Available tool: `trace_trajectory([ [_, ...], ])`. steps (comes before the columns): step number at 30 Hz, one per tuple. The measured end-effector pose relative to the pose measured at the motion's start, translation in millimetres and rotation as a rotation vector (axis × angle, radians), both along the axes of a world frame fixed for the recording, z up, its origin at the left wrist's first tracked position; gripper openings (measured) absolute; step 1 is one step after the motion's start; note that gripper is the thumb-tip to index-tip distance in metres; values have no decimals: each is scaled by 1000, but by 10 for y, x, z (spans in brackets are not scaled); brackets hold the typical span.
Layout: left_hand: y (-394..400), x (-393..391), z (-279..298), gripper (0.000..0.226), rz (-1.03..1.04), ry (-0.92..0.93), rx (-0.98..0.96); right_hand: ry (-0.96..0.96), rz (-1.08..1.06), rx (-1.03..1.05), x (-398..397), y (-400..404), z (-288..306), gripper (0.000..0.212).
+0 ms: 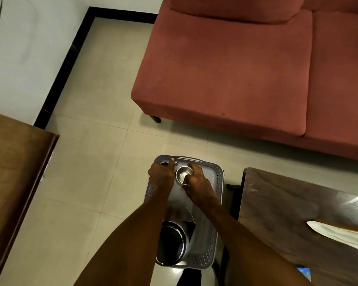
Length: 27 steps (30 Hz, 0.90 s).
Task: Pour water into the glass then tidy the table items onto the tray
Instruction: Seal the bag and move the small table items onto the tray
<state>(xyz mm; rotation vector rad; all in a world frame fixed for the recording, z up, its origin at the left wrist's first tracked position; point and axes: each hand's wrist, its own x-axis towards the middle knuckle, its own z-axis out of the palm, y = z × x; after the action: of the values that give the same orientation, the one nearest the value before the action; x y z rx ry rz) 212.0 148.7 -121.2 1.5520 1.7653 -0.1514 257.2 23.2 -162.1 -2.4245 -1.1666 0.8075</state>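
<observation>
Two bare hands over one grey tray: right hand grips one steel glass nr far edge, left hand (grip unclear) beside it; one steel jug at near end.

Both hands outstretched — fingers curled

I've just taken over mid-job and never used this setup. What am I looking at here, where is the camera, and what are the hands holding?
There is no machine: a person works bare-handed, and the single picture comes from a camera on their head, looking down. Both forearms reach over a grey perforated tray. The right hand wraps a small steel glass standing on the tray. The left hand rests at the tray's far left corner; what it touches is hidden. A dark steel vessel sits at the tray's near end. A dark table is on the right, a red sofa beyond.
</observation>
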Motion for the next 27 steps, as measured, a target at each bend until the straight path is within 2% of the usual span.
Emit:
trace_trajectory([
  [6,37,1,-76,66,14,-7,21,2,-29,19,-19,75,-52,18],
  [11,13,-33,-120,53,-3,-15,30,-188,-17,6,-16,51,7,17],
  [15,-21,-68,-137,47,-4,-19,41,-198,-41,-22,-44,62,-14,15],
  [22,9,-96,-48,29,28,7,-23,-141,-61,-73,-73,131,11,29],
  [27,13,-124,22,29,27,-18,-39,-182,-56,-119,-60,73,165,60],
])
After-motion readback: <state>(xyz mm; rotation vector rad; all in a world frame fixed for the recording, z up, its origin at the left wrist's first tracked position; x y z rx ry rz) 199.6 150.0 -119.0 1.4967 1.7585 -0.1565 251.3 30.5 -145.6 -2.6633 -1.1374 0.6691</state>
